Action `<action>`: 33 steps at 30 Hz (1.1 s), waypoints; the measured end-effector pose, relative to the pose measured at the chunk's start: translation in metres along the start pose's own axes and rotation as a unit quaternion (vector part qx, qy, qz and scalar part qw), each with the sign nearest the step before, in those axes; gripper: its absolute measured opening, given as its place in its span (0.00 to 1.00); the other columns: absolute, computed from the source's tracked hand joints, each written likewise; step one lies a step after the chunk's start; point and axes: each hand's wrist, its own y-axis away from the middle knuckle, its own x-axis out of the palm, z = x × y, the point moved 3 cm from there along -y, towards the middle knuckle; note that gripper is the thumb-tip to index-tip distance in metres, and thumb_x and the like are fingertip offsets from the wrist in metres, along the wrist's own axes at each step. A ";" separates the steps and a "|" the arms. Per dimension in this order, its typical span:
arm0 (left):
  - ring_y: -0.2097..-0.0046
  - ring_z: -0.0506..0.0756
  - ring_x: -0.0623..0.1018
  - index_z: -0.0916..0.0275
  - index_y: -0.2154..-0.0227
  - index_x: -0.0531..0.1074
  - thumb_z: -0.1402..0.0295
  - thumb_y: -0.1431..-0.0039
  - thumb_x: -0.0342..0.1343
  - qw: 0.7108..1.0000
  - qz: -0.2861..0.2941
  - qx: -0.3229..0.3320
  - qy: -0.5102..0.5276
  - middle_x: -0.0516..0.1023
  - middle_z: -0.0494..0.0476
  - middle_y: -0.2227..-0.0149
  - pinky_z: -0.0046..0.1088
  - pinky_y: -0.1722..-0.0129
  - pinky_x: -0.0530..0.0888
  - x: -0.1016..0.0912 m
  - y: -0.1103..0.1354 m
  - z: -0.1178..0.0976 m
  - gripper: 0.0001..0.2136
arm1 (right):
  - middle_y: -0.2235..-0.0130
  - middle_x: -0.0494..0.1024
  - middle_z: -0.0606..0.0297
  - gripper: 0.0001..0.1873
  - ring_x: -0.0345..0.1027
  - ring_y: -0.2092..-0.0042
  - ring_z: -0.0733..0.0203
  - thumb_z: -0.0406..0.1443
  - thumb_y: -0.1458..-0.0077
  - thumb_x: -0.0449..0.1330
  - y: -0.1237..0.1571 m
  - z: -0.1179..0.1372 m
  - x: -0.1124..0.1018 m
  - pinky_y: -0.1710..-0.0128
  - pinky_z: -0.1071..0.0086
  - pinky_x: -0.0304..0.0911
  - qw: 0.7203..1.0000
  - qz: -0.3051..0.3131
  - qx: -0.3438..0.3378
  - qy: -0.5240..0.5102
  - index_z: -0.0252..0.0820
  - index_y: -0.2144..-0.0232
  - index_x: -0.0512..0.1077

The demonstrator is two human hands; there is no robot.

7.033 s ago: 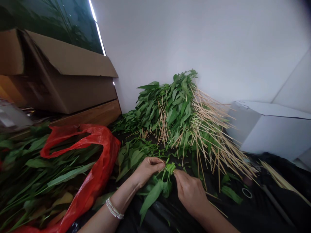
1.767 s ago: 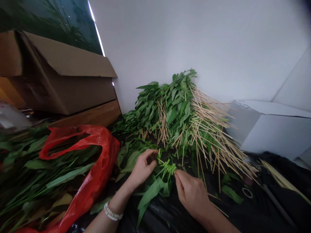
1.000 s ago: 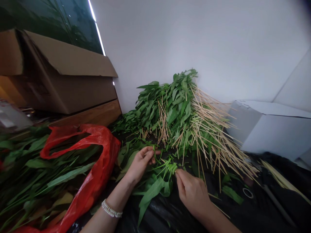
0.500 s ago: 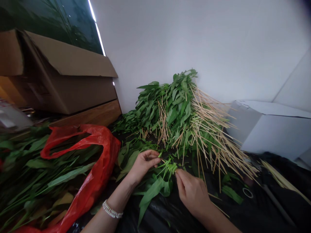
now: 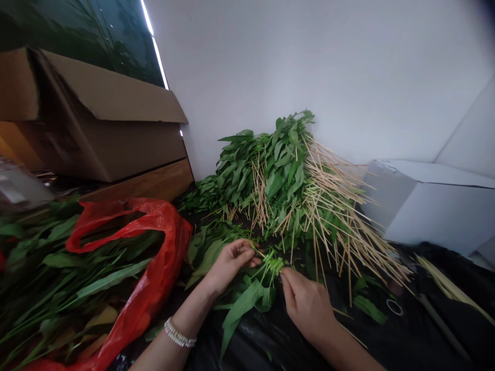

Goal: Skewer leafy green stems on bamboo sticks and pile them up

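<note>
My right hand (image 5: 309,304) is closed around a thin wooden skewer (image 5: 260,253), just behind leafy green stems folded onto it. Broad leaves (image 5: 247,304) hang from these greens, which look like water spinach. At the skewer's pointed end, the fingers of my left hand (image 5: 232,263) pinch a green stem (image 5: 253,244). Behind both hands rises a pile of finished-looking leafy skewers (image 5: 286,159), their bare sticks (image 5: 340,216) fanning to the right. Loose leaves (image 5: 204,252) lie beside my left hand.
A red plastic bag (image 5: 170,247) with long leafy stems (image 5: 104,283) lies open at left. Behind it stands an open cardboard box (image 5: 131,144). A white box (image 5: 444,211) sits at right. Black plastic sheeting (image 5: 286,345) lies under my hands.
My left fingers have shifted slightly around the stem at the skewer's tip. My right hand and the greens on the skewer have barely moved.
</note>
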 end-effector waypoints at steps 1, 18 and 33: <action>0.68 0.50 0.77 0.65 0.64 0.73 0.61 0.48 0.61 1.000 -0.010 0.005 -0.003 0.79 0.59 0.62 0.24 0.67 0.71 -0.001 0.000 -0.001 0.13 | 0.73 0.73 0.69 0.14 0.69 0.73 0.66 0.33 0.37 0.43 0.000 0.000 0.000 0.74 0.71 0.50 1.000 0.001 0.000 -0.001 0.43 0.68 0.67; 0.73 0.49 0.72 0.66 0.63 0.76 0.62 0.53 0.64 0.996 -0.063 0.022 -0.059 0.79 0.56 0.68 0.26 0.70 0.70 -0.004 -0.004 0.001 0.16 | 0.73 0.74 0.68 0.13 0.70 0.72 0.66 0.33 0.37 0.44 0.000 0.001 -0.002 0.73 0.73 0.52 1.000 -0.007 -0.009 -0.014 0.42 0.68 0.67; 0.76 0.49 0.72 0.65 0.71 0.79 0.65 0.58 0.66 0.988 -0.115 0.015 -0.105 0.79 0.53 0.75 0.24 0.73 0.69 -0.002 -0.001 -0.005 0.11 | 0.72 0.74 0.67 0.14 0.70 0.72 0.65 0.33 0.37 0.43 0.000 0.000 -0.001 0.73 0.72 0.52 1.000 0.000 -0.002 -0.012 0.42 0.66 0.68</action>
